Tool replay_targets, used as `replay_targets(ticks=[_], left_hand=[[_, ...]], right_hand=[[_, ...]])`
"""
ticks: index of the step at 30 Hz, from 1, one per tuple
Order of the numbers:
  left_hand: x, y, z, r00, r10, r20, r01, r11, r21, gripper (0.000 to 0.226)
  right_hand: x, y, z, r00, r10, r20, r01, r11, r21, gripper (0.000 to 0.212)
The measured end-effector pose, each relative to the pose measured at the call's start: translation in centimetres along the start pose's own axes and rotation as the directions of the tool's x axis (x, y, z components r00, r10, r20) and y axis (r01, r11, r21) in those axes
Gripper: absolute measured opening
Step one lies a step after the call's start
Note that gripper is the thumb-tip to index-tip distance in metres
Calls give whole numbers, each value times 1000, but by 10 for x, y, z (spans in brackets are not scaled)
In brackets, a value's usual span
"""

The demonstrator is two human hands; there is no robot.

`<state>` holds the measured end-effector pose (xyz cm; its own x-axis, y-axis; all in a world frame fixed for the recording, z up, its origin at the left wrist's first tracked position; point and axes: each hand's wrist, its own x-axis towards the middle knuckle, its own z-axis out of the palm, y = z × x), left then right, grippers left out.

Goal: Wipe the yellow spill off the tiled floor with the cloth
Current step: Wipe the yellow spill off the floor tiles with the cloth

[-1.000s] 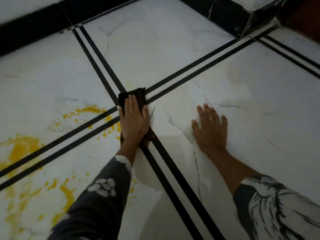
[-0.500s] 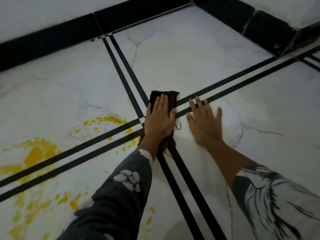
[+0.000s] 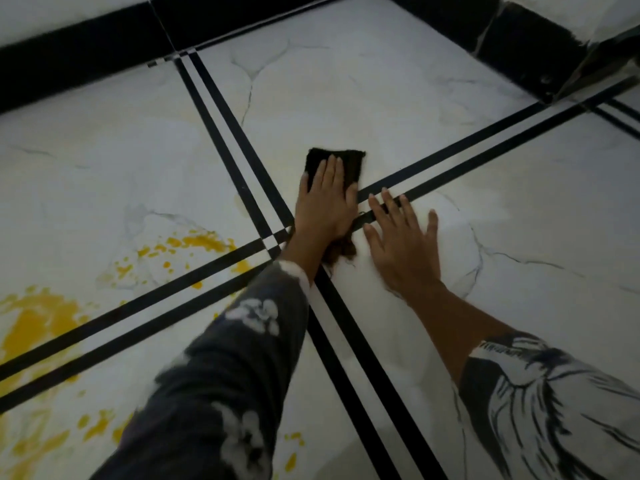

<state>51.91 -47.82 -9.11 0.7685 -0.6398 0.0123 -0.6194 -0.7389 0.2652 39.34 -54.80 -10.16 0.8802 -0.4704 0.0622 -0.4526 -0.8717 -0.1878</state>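
A dark folded cloth (image 3: 353,164) lies on the white tiled floor just beyond the crossing of the black double lines. My left hand (image 3: 325,206) presses flat on the cloth with straight fingers, covering its middle; a frayed end pokes out near my wrist. My right hand (image 3: 403,244) rests flat on the bare tile right beside it, fingers spread. The yellow spill (image 3: 38,323) spreads over the tiles at the left, with smaller splashes (image 3: 197,242) nearer the crossing and drops (image 3: 291,459) at the bottom.
A black skirting band (image 3: 86,43) runs along the wall at the top, and a black stepped edge (image 3: 526,46) stands at the top right. Black double lines (image 3: 363,375) cross the floor. The tiles show thin cracks (image 3: 249,81).
My left hand has pushed the cloth forward, past the line crossing. My right hand has moved left and forward to sit close beside the left. The view has shifted forward.
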Motion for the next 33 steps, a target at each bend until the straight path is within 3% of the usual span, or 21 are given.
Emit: replay_targets(ticks=[2,4,6,8,10,13,15,18,22,28,33], left_hand=[[26,-28,-11,1000,-2,10,2,1000,-24,56],[28,-57,-16,984,-173,-46,170,984,-51,57],[6,-66,-14,918,-376,-130,370,927,-67,58],[-25,-50,-7,857,-487,-169,484,873,-60,60],[-48,-33,-3,892,-426,-151,426,904,-34,62],[-54,-40,-10,981,-189,-49,189,982,-2,60],[-58,-61,-15,975,-216,-55,216,976,-11,58],[-85,-78,-17,905,-406,-125,408,913,-10,58],[-123,-72,-15,895,-428,-127,429,903,-26,60],[-170,-59,-14,942,-325,-84,325,946,-4,65],[-221,-22,-15,993,-117,5,117,993,-22,67]], right_hand=[[0,0,1,1000,4,2,-4,1000,-1,64],[1,1,1,1000,-5,18,5,1000,-4,60],[1,1,1,999,-2,40,1,1000,20,57],[0,1,0,999,3,37,-4,1000,20,54],[1,1,-3,998,10,59,-10,1000,6,54],[1,0,-4,997,10,80,-12,1000,22,55],[1,0,-3,997,5,83,-4,1000,-1,55],[3,0,-3,996,15,84,-12,1000,-28,56],[4,1,-4,995,17,94,-15,1000,-24,55],[-24,-4,-11,992,3,125,1,1000,-30,55],[-105,-11,-14,994,9,107,-9,1000,-3,56]])
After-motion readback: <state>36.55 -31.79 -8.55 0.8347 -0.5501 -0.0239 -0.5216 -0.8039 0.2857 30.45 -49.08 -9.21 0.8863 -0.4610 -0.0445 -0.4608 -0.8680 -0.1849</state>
